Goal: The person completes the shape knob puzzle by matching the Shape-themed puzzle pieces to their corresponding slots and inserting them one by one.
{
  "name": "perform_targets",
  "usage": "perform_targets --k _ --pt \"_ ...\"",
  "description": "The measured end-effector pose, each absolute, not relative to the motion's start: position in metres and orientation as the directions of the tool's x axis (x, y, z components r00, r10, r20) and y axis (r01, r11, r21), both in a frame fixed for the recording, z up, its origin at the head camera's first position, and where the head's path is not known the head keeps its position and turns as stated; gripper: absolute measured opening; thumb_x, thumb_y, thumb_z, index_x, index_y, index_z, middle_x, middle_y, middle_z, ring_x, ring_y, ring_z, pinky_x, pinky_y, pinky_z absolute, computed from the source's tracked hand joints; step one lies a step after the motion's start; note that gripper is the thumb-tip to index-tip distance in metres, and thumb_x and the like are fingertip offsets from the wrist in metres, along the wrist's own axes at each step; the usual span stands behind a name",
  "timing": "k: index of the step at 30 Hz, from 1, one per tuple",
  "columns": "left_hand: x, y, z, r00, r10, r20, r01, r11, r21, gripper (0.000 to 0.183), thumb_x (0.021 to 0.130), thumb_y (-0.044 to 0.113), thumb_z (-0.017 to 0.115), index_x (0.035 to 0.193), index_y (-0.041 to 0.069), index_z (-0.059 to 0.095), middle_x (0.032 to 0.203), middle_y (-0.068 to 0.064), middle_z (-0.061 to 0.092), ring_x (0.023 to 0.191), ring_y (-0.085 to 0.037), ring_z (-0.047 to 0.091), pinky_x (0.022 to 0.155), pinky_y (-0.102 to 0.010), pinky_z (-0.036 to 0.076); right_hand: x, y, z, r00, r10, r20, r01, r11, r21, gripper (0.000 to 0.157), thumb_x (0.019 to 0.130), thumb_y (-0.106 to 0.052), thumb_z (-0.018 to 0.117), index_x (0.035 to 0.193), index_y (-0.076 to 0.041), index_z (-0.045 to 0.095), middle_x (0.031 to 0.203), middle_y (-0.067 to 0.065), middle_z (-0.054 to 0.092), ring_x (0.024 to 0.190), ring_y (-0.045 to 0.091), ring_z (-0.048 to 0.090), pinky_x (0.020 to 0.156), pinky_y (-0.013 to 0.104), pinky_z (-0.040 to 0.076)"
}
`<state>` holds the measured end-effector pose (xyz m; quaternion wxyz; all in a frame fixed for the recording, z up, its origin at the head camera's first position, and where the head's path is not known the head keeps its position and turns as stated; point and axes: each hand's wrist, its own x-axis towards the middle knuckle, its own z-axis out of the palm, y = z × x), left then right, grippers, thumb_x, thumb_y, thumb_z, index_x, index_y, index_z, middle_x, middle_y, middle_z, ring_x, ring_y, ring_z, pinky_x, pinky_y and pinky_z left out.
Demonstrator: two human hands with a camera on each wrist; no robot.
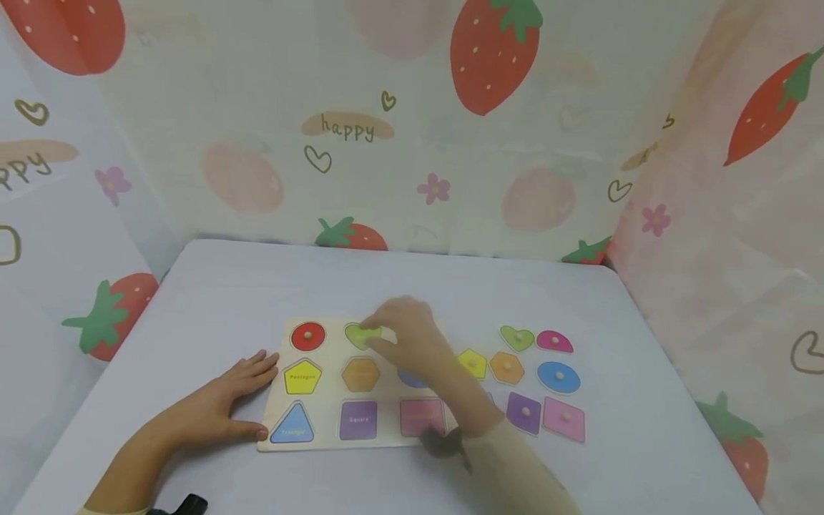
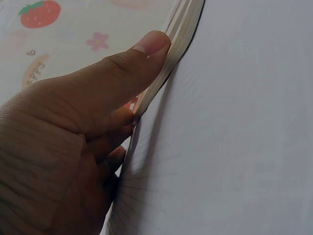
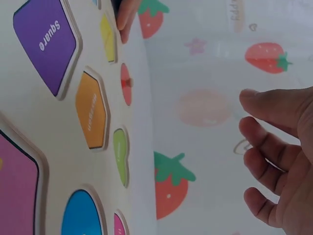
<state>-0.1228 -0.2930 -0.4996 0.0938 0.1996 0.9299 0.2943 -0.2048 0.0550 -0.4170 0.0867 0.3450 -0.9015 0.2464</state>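
Observation:
A pale wooden shape puzzle board (image 1: 327,365) lies flat on the white table. My left hand (image 1: 222,404) rests at its left edge with the fingers extended, the thumb (image 2: 152,44) touching the board's rim. In the top-left recess sits a red circle piece (image 1: 300,340) with a small knob. Over the top row my right hand (image 1: 412,336) hovers near the green heart recess (image 1: 357,335). Thumb and fingers stand apart in the right wrist view, nothing between them. It hides the top-right corner in the head view; a magenta recess (image 3: 118,226) shows there from the wrist.
Loose knobbed pieces lie right of the board: a green heart (image 1: 511,345), magenta half-circle (image 1: 547,345), yellow pentagon (image 1: 476,370), orange hexagon (image 1: 498,373), blue oval (image 1: 547,380), purple square (image 1: 518,420) and pink quadrilateral (image 1: 576,428). A blue piece is mostly behind my right forearm. Strawberry-print curtains surround the table.

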Motion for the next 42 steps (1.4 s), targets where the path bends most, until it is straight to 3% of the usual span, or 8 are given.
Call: perform_targets --k 1,4,8,12,14,17,29,42 --pt "-0.122 -0.293 -0.500 -0.904 0.425 -0.054 0.315 0.745 0.587 0.105 0.069 0.068 0.082 0.155 0.018 0.047 0.168 -0.003 0.031 0.155 -0.042 0.020 0.125 -0.027 0.012 -0.205 0.057 -0.417 -0.746 -0.583 0.321 -0.665 0.642 -0.382 0.020 0.093 -0.025 0.075 0.112 -0.025 0.079 0.107 -0.011 0.076 0.112 0.015 0.062 0.104 0.042 0.042" --pt "-0.122 -0.292 -0.499 -0.902 0.429 -0.049 0.323 0.746 0.583 0.105 0.070 0.069 0.081 0.155 0.017 0.048 0.168 -0.005 0.032 0.154 -0.045 0.021 0.125 -0.051 0.021 -0.207 0.062 -0.415 -0.740 -0.598 0.309 -0.672 0.632 -0.386 0.021 0.093 -0.026 0.076 0.114 -0.027 0.078 0.108 -0.014 0.075 0.113 0.012 0.060 0.105 0.041 0.042" --pt "-0.124 -0.289 -0.500 -0.903 0.424 -0.068 0.310 0.753 0.581 0.106 0.069 0.069 0.082 0.155 0.018 0.047 0.168 -0.003 0.031 0.155 -0.043 0.020 0.119 -0.063 0.024 -0.211 0.076 -0.409 -0.686 -0.650 0.328 -0.722 0.551 -0.419 0.022 0.091 -0.020 0.078 0.113 -0.024 0.079 0.107 -0.011 0.074 0.112 0.012 0.060 0.104 0.037 0.043" --pt "-0.124 -0.291 -0.501 -0.902 0.428 -0.057 0.319 0.750 0.579 0.106 0.070 0.068 0.082 0.155 0.017 0.047 0.168 -0.003 0.031 0.155 -0.043 0.020 0.126 -0.031 0.012 -0.213 0.097 -0.397 -0.639 -0.676 0.368 -0.758 0.472 -0.449 0.025 0.089 -0.015 0.080 0.114 -0.019 0.077 0.111 -0.007 0.074 0.115 0.013 0.060 0.105 0.037 0.044" --pt "-0.123 -0.292 -0.503 -0.902 0.429 -0.050 0.324 0.749 0.578 0.105 0.070 0.068 0.081 0.155 0.017 0.046 0.168 -0.003 0.031 0.155 -0.044 0.020 0.118 -0.012 0.002 -0.213 0.109 -0.390 -0.655 -0.658 0.372 -0.745 0.478 -0.465 0.027 0.090 -0.017 0.080 0.117 -0.019 0.076 0.114 -0.009 0.072 0.117 0.012 0.059 0.105 0.037 0.046" --pt "-0.123 -0.292 -0.503 -0.901 0.431 -0.043 0.330 0.748 0.575 0.105 0.071 0.069 0.081 0.156 0.019 0.046 0.168 -0.003 0.031 0.155 -0.044 0.020 0.105 0.000 -0.004 -0.216 0.127 -0.380 -0.694 -0.612 0.379 -0.711 0.501 -0.493 0.029 0.091 -0.018 0.080 0.119 -0.018 0.076 0.115 -0.009 0.072 0.118 0.014 0.059 0.103 0.039 0.050" --pt "-0.123 -0.290 -0.502 -0.897 0.442 -0.029 0.348 0.744 0.571 0.105 0.071 0.069 0.080 0.156 0.017 0.046 0.168 -0.005 0.031 0.154 -0.045 0.021 0.104 0.002 -0.004 -0.237 0.215 -0.380 -0.861 -0.381 0.337 -0.508 0.616 -0.603 0.024 0.093 -0.015 0.077 0.116 -0.020 0.076 0.114 -0.003 0.072 0.108 0.021 0.059 0.095 0.047 0.047" --pt "-0.124 -0.289 -0.503 -0.898 0.439 -0.038 0.342 0.749 0.568 0.106 0.070 0.072 0.079 0.156 0.018 0.046 0.168 -0.005 0.032 0.154 -0.045 0.021 0.102 0.004 -0.004 -0.252 0.271 -0.411 -0.978 -0.210 -0.001 -0.163 0.762 -0.626 0.032 0.090 -0.018 0.074 0.121 -0.010 0.075 0.116 0.010 0.071 0.101 0.025 0.055 0.079 0.035 0.048"
